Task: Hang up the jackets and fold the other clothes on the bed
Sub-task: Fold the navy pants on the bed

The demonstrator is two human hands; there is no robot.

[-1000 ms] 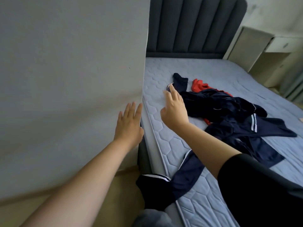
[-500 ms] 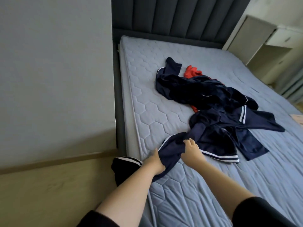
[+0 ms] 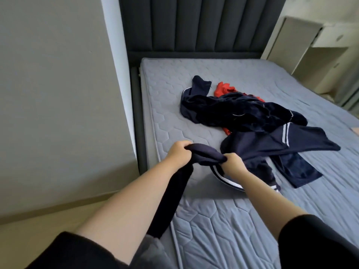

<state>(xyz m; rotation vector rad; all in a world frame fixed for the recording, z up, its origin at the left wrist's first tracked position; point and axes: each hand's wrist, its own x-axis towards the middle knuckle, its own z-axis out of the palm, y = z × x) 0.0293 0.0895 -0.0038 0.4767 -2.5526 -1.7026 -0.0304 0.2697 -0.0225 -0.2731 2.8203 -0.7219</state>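
Both hands, left [image 3: 177, 154] and right [image 3: 234, 165], are gripping a bunched navy garment [image 3: 206, 155] above the bed [image 3: 223, 220], near its left edge. The garment's far end is trailing into the clothes pile [image 3: 252, 121] lying mid-bed, with red fabric [image 3: 223, 88] peeking from beneath.

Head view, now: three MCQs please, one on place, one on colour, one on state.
1. Where does the red garment lie? A) on the floor B) partly under the navy pile on the mattress C) in a hand
2. What colour is the headboard? A) white B) red C) dark grey
3. What are the left hand and right hand doing? A) both gripping a navy garment B) both resting flat C) only the right grips

Key: 1 B, red shows from beneath the navy pile; 2 C, its padded panels are dark grey; 3 A, fingers of both curl round it.
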